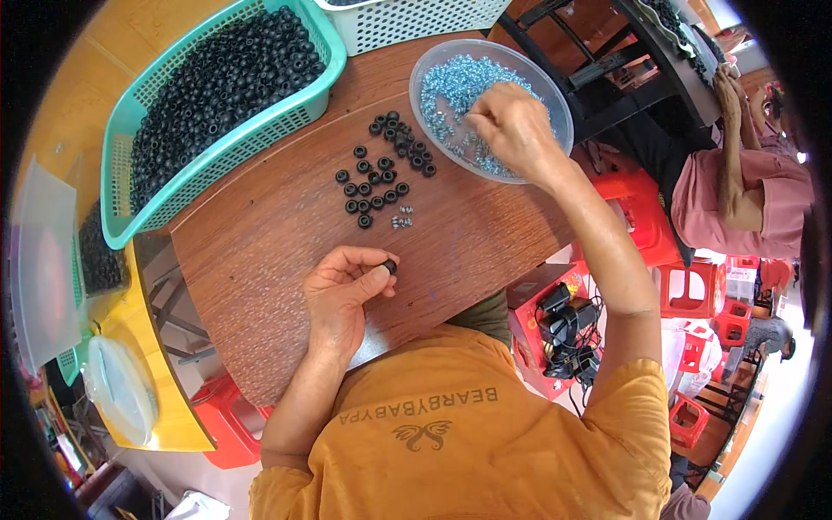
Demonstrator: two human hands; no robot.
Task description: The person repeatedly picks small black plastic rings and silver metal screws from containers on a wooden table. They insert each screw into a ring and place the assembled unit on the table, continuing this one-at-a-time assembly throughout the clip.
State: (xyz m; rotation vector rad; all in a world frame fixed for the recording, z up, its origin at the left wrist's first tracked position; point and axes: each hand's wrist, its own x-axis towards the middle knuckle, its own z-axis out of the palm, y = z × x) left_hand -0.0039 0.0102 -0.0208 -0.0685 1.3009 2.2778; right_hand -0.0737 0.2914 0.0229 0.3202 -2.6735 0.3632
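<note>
My left hand (pixel 342 295), above the near part of the brown table (pixel 260 295), pinches a small round black cap (pixel 390 266) between thumb and fingers. My right hand (pixel 516 130) reaches into a clear round plastic bowl (pixel 565 143), its fingers drawn together; whatever they hold is hidden. Many tiny shiny silver-blue metal pieces (pixel 464 80) cover much of the bowl's bottom. On the table between my hands and the basket lie two loose groups of black round caps (pixel 377 178) with holes. Just below them sits a small cluster of the silvery pieces (pixel 402 219).
A teal basket (pixel 334 56) heaped with black caps (pixel 225 100) stands at the far left, a white perforated basket (pixel 416 24) beside it. Red stools (pixel 637 221) and a red box (pixel 542 325) with black adapters and cables are at right. Another person (pixel 737 191) sits farther right.
</note>
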